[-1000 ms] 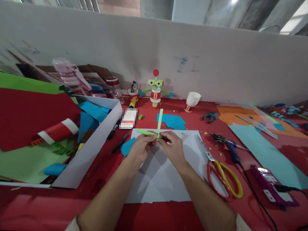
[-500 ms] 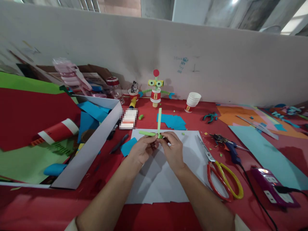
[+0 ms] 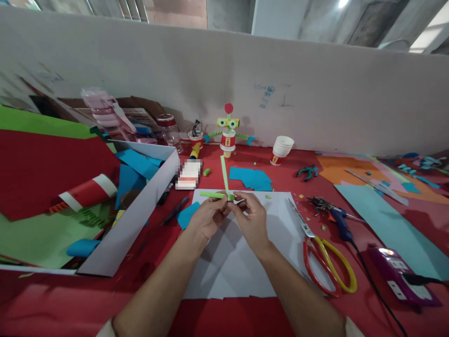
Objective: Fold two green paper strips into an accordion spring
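Note:
Both my hands pinch two light green paper strips where they cross, above a white sheet (image 3: 238, 262) on the red table. My left hand (image 3: 206, 217) is closed on the crossing from the left. My right hand (image 3: 250, 215) is closed on it from the right. One green strip (image 3: 223, 174) stands up and leans slightly left. The other green strip (image 3: 210, 194) points left, nearly level.
Red and yellow scissors (image 3: 324, 255) and a blue glue gun (image 3: 338, 220) lie right of the sheet, with a purple power strip (image 3: 400, 276) beyond. A paper-cup robot figure (image 3: 227, 135), stacked cups (image 3: 280, 149), blue paper pieces (image 3: 250, 178) and a box of coloured paper (image 3: 115, 224) stand around.
The upright green strip has tilted from nearly vertical to leaning left. Both hands stay pinched at the crossing, shifted slightly.

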A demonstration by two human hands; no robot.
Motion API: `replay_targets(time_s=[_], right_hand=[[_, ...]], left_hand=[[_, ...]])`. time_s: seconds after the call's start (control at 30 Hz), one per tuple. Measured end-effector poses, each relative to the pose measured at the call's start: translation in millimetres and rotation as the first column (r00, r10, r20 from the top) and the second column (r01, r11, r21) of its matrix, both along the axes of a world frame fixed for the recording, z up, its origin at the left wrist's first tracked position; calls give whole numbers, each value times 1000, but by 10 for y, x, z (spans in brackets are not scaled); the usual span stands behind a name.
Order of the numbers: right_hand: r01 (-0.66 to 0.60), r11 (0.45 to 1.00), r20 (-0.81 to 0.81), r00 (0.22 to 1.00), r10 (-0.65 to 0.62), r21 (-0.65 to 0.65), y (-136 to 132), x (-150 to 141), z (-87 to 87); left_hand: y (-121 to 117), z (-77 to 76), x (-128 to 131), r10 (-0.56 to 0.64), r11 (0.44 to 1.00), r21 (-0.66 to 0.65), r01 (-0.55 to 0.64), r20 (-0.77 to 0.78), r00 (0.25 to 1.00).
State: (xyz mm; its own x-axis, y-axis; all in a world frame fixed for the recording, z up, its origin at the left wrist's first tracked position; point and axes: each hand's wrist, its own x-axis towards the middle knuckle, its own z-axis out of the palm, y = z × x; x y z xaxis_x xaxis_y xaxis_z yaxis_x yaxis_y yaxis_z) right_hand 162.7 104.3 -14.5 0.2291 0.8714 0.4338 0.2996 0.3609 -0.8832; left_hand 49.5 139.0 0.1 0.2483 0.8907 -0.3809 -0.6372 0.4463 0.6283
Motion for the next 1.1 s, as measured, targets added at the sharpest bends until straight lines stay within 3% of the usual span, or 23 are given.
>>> replay_targets(time_s=[0.3,0.47,0.63,1.1], right_hand=[[-43,996,-68,997,37,-77,30,24,-18],[-86,980,-271,962,34,-181,46,14,4],[-191,959,-449,890,80,-207,53,-6,5],[-171,961,-532,846,29,-219,72,19,36]], left_hand=[[-26,-29,35,99,970,236,-64,-139,985],[-77,-8,70,166,943,320,-90,-220,961],[-110,20,102,180,936,341,-87,-252,951],[-64,-52,81,84,950,310,-26,-173,981]])
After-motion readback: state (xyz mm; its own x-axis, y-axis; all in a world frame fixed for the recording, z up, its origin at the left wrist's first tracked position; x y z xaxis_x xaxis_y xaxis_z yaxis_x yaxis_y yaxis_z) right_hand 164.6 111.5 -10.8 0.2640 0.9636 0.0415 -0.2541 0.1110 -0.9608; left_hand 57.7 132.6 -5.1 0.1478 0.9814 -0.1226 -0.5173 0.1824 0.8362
